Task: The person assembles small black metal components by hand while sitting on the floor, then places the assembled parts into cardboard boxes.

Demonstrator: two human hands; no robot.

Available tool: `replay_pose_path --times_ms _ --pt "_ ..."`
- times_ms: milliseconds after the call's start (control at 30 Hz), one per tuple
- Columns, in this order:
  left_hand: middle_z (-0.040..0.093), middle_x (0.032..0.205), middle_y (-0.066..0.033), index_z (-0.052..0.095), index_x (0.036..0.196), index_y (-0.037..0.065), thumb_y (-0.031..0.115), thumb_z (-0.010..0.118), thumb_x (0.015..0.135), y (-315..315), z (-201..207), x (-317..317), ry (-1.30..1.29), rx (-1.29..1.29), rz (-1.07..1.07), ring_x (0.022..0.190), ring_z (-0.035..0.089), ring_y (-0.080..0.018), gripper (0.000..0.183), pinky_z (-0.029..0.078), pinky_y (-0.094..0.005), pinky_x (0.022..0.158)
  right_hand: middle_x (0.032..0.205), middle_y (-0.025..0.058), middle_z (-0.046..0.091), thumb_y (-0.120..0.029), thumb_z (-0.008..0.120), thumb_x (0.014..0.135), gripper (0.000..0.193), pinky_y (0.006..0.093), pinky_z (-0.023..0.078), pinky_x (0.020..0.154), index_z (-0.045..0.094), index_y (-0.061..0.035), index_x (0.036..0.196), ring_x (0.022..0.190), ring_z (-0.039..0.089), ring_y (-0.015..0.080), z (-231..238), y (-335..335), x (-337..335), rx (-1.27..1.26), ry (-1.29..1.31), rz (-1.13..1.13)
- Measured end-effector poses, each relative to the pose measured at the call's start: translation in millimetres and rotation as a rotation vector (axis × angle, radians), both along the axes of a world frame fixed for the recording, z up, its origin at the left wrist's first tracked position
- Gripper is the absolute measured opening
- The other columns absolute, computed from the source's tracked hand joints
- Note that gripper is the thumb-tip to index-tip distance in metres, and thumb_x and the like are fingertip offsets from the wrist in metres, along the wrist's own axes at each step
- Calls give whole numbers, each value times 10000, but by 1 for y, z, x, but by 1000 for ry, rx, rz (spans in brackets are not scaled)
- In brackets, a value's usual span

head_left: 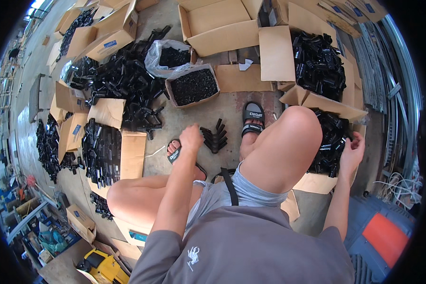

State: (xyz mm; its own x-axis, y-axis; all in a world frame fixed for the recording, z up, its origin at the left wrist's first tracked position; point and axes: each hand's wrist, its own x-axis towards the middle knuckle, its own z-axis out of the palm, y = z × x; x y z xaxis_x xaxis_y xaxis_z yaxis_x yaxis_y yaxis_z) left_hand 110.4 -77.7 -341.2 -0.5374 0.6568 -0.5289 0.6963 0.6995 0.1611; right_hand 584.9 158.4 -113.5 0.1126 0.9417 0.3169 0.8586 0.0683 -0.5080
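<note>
My left hand point(191, 137) is closed above the floor between my feet; what its fingers hold, if anything, is hidden. Just right of it, several black angled tubular fittings point(215, 138) lie stacked in a neat row on the concrete. Over at the right, my right hand point(354, 150) reaches to the edge of an open cardboard box point(317, 183) filled with glossy black parts point(327, 137). Its fingers are curled at the dark parts, and I cannot make out what is between them.
A small box of tiny black pieces point(194, 87) stands ahead, beside a plastic-lined box point(174, 56). A large pile of black parts point(123, 85) spreads at the left. Fuller boxes point(277, 54) and metal profiles point(397, 90) line the right. A blue and red plastic case point(386, 236) sits behind.
</note>
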Motion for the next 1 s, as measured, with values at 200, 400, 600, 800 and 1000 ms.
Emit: replay_pose_path --times_ms 200,400,600,800,1000 --pt "583 1366 -149 732 1191 154 308 808 820 4 -5 41 173 365 -214 1370 466 -357 409 451 -488 1064 1015 39 651 -37 660 984 195 250 513 844 637 15 1170 901 623 111 48 33 -42 -4 394 222" --pt "686 1229 -101 764 1089 163 247 679 899 8 -22 42 195 198 -503 1334 503 -309 224 360 -474 1101 1082 39 673 -61 634 1015 183 263 503 884 653 3 1185 952 625 106 96 30 -162 -30 410 538" --pt "707 1151 -46 785 998 144 192 601 930 1 -19 42 188 144 -450 1239 553 -234 201 383 -462 1060 997 92 708 -83 663 966 171 311 527 832 686 2 1113 909 677 173 115 -1 -296 -99 193 893" --pt "699 1162 -40 783 987 147 191 607 925 -1 -18 31 96 250 -340 1237 552 -231 192 373 -478 1078 1042 185 699 -130 671 927 209 392 547 839 690 2 1088 946 702 312 55 -34 -415 -347 -76 1389" --pt "685 1168 -67 697 1129 134 178 629 925 -3 1 32 91 211 -234 1235 558 -260 220 362 -579 1096 1095 192 700 -235 662 924 235 495 543 897 705 -58 1073 1044 670 395 -92 -75 -543 -460 -398 1556"
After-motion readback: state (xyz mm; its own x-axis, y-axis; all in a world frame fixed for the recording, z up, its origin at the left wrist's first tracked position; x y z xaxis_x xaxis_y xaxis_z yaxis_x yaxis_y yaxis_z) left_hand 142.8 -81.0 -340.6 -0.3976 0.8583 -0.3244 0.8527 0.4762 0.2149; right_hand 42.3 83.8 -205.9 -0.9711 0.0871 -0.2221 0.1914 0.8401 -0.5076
